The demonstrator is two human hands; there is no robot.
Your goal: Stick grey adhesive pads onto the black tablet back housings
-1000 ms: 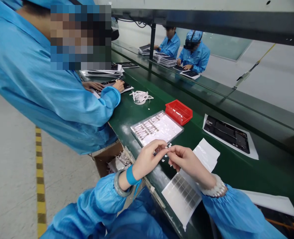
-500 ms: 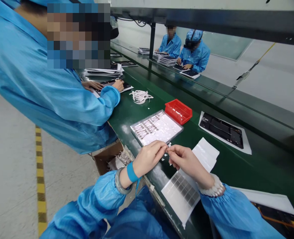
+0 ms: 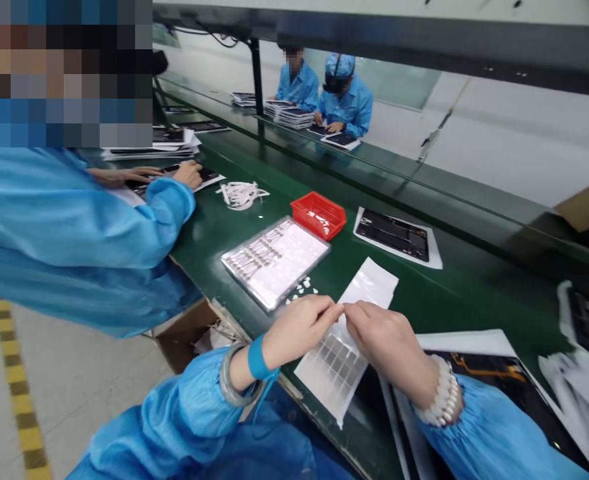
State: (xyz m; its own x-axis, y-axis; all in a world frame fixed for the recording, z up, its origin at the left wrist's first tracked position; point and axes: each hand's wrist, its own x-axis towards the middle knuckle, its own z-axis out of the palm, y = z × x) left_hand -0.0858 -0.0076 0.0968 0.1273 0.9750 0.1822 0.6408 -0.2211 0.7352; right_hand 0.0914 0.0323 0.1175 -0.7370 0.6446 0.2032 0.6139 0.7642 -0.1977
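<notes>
Pinching fingertips together over sticker sheet [image 3: 334,363]: left hand [image 3: 299,327], right hand [image 3: 387,343], contents indiscernible; parts tray [image 3: 274,260], red bin [image 3: 318,215] lying beyond.

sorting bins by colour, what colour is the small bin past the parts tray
Red. The small bin past the parts tray shows in the head view.

Bright even overhead light, soft shadows, glare on the clear tray [image 3: 274,260], motion blur at the right edge, wide-angle bending at borders, faces pixelated.
</notes>
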